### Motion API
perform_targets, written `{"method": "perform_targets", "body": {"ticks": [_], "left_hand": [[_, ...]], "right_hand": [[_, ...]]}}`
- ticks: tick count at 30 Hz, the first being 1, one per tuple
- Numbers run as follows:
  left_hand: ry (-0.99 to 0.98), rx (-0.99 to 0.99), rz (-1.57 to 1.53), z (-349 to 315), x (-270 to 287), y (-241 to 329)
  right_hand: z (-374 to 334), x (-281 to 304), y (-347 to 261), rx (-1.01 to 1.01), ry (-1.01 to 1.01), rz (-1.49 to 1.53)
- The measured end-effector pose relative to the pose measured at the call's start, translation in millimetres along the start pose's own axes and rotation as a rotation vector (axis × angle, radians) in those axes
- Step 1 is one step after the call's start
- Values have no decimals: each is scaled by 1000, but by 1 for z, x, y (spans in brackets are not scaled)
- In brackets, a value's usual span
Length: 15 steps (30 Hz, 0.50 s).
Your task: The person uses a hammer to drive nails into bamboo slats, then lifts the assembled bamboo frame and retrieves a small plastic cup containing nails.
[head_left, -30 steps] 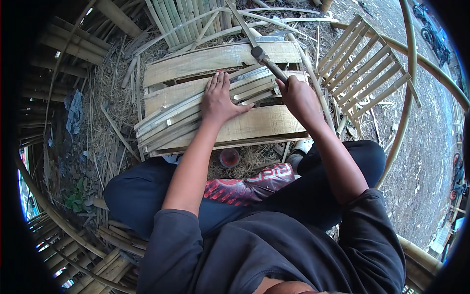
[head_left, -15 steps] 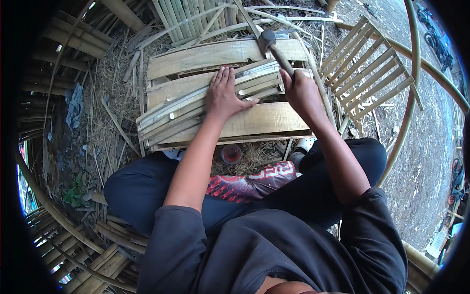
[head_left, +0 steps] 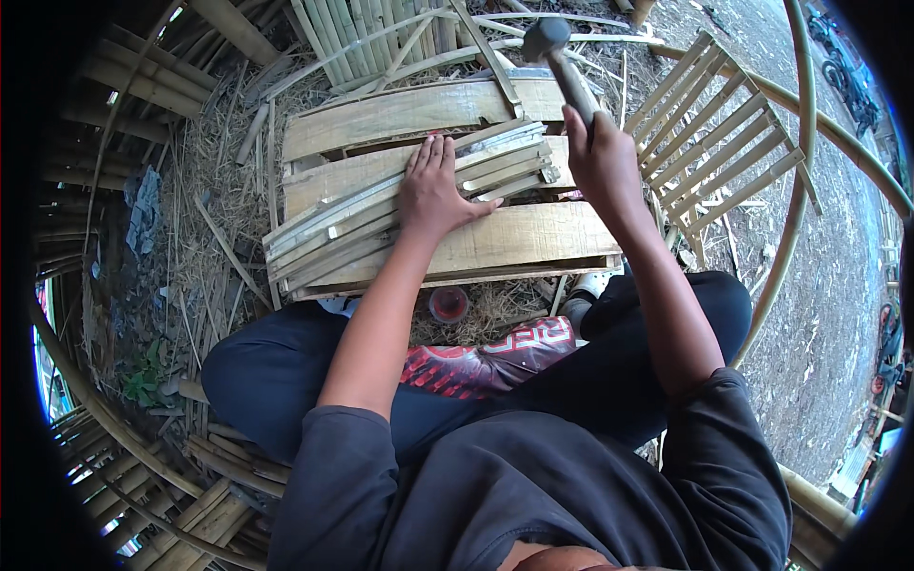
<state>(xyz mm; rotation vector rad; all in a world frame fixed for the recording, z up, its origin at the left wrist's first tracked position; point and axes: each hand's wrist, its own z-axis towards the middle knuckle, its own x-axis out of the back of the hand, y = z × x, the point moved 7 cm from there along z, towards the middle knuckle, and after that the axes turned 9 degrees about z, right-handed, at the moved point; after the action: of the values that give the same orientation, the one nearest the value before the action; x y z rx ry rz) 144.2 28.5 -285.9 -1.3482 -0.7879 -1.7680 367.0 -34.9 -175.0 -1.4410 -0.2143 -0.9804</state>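
My right hand (head_left: 606, 167) is wrapped round the wooden handle of a hammer (head_left: 549, 43), whose dark head is raised above the far right part of a low slatted wooden bench (head_left: 514, 233). A bundle of bamboo strips (head_left: 333, 214) lies slantwise across the bench planks. My left hand (head_left: 435, 190) rests flat on these strips, fingers spread and thumb out to the right. Past the bundle, a narrow bamboo strip (head_left: 490, 62) runs from the bench's far plank up toward the far edge of the view.
A slatted bamboo panel (head_left: 719, 133) leans to the right of the bench. Below the bench's near edge stands a small cup with red contents (head_left: 449, 303). A bamboo slat stack (head_left: 367, 38) lies beyond, and curved bamboo poles (head_left: 804, 152) cross the right side. Shavings cover the ground.
My right hand has lifted the hammer up and slightly right, so its head is farther from the bench. My left hand has stayed on the bamboo strips.
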Motion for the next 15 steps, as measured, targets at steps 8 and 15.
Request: {"method": "perform_targets", "body": {"ticks": [8,15], "left_hand": [[-31,-8,-8,-5,-12,5],[-13,-3,-8,2,-5,2]], "right_hand": [[-19,-42,37,-134,-363,-186],[-1,-23,8,-113,-222,-77]]}}
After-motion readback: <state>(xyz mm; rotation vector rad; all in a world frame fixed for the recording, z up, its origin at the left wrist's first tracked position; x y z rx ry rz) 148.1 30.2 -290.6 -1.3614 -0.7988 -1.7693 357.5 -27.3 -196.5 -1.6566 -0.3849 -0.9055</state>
